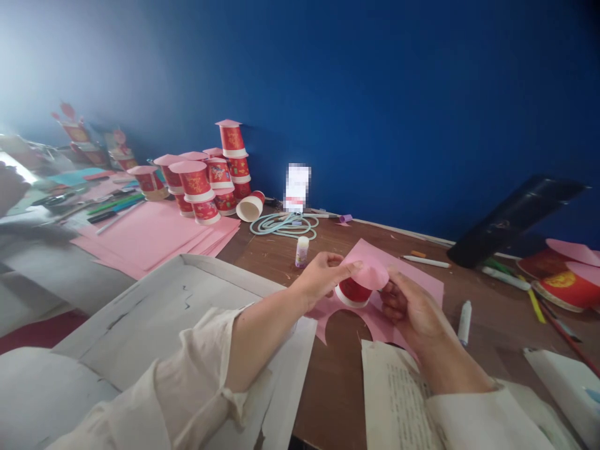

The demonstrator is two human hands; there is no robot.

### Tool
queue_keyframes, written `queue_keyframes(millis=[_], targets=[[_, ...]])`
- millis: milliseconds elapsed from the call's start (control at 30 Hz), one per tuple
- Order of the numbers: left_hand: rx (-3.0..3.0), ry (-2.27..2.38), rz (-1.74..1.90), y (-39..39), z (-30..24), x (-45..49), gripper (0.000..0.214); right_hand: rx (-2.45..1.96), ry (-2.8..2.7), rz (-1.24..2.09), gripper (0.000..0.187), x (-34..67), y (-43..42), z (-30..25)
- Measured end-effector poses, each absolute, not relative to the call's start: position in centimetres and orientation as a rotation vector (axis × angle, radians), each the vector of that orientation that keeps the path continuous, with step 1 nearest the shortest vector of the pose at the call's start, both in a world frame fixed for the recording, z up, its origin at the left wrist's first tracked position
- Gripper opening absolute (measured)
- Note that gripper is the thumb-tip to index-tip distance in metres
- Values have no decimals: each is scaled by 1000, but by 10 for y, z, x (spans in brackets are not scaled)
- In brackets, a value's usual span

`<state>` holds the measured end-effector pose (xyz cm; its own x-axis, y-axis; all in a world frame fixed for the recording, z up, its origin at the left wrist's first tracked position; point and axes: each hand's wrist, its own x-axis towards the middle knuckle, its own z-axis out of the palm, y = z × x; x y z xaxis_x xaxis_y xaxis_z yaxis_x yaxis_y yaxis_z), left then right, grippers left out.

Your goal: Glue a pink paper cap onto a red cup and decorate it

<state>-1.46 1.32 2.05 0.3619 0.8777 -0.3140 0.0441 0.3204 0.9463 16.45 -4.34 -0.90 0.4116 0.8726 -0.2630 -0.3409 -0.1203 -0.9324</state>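
A round pink paper disc [373,275] lies over an upturned red paper cup [352,294] whose white rim faces down. My left hand [324,276] is closed on the disc's left side, its thumb on top and its other fingers beside the cup. At the disc's right edge, my right hand [410,305] pinches the paper with curled fingers. Whether the disc is stuck to the cup I cannot tell. Under and behind the cup lies a pink sheet [412,278] with rounded cut-outs along its front. A small glue stick [302,252] stands left of my hands.
Stacked red cups with pink discs [195,182] stand at the back left, beside a tipped cup [251,206] and a coiled pale cable [276,226]. A black cylinder [506,219] leans against the blue wall. A marker [464,322] and printed paper [391,400] lie nearby.
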Motion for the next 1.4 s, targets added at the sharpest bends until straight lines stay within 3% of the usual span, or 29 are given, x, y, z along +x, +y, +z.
queue_keyframes(millis=[200,1100,1200,1267,1400], targets=[[1231,1092,726,5,21,-9,94,-1279,-530,1147,41,161,-41,-8],[1426,1132,653,4,20,-10,92,-1330,-706,1248,57,152,-50,2],[1508,1121,714,6,14,-10,99,-1445,-757,1061,60,165,-48,-1],[1655,1126,836,8,9,-10,95,-1554,-850,750,61,172,-48,0],[2133,1054,1202,11,2,-7,59,-1525,-1288,116,60,172,-46,5]])
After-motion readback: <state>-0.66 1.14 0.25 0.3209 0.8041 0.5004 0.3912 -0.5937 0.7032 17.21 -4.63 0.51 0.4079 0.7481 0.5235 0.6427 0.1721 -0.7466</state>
